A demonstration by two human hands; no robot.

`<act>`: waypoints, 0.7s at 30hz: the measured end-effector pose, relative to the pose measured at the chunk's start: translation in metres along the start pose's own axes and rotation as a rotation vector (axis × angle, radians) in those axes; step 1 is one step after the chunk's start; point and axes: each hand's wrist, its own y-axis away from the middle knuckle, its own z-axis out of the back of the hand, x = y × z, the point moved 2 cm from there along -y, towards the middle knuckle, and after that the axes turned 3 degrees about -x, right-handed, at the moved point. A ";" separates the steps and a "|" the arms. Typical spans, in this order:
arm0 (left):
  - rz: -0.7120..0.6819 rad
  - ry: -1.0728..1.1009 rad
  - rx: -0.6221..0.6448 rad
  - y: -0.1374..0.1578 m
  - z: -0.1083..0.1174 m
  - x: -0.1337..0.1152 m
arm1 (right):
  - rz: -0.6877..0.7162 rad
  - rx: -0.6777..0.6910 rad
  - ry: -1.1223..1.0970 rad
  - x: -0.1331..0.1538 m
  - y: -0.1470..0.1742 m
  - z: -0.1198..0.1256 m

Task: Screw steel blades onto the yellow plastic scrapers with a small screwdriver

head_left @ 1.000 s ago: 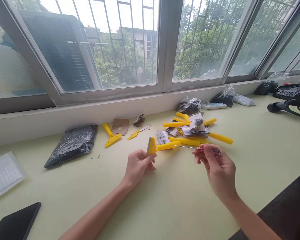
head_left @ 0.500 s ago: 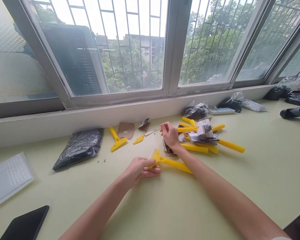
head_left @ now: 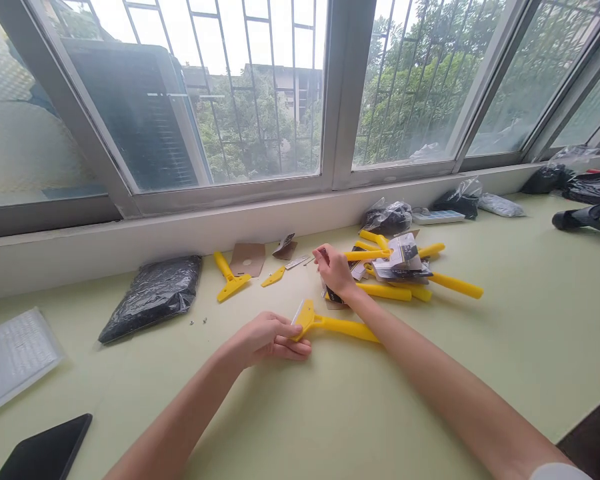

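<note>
My left hand (head_left: pixel 273 339) is closed on the head of a yellow scraper (head_left: pixel 347 327), thumb on top and fingers beneath; a blade edge shows at its left side. The scraper's handle points right, toward my forearm. My right hand (head_left: pixel 334 270) is closed around a thin screwdriver (head_left: pixel 309 260), its handle mostly hidden in the fist. The shaft's tip points left, close to a loose metal blade (head_left: pixel 296 263) and a yellow cover plate (head_left: pixel 273 277). Left of these lies another yellow scraper (head_left: pixel 230 283). Two small screws (head_left: pixel 205 321) lie on the table.
A pile of yellow scrapers with printed cards (head_left: pixel 405 260) lies beyond my right wrist. Brown card (head_left: pixel 249 259) rests by the wall. At left are a black plastic packet (head_left: pixel 153 297), a clear bag (head_left: pixel 17 360) and a dark phone-like slab (head_left: pixel 45 450). Bags line the sill.
The view has shifted slightly, moving everything a little left in the picture. My left hand still grips the scraper head and my right hand still holds the screwdriver near the loose blade.
</note>
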 end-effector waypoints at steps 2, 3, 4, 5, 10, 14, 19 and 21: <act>0.004 -0.030 -0.014 -0.001 0.001 0.002 | 0.002 -0.007 -0.006 0.005 0.001 0.003; 0.001 -0.035 -0.019 -0.002 0.001 0.002 | 0.003 -0.012 -0.010 0.009 0.002 0.006; -0.004 -0.038 -0.021 -0.003 0.001 0.003 | 0.005 -0.019 -0.014 0.013 0.003 0.010; -0.010 -0.040 -0.023 -0.004 0.000 0.004 | 0.007 -0.027 -0.022 0.019 0.005 0.015; -0.050 -0.043 -0.053 -0.007 -0.002 0.007 | -0.027 -0.055 -0.164 0.049 0.029 0.050; -0.039 -0.019 -0.028 -0.003 -0.004 0.003 | -0.078 -0.052 -0.280 0.070 0.062 0.076; -0.017 -0.016 0.000 0.005 -0.008 -0.004 | -0.176 0.047 -0.405 0.083 0.099 0.082; -0.024 -0.021 0.000 0.006 -0.008 -0.005 | -0.184 0.106 -0.413 0.085 0.108 0.079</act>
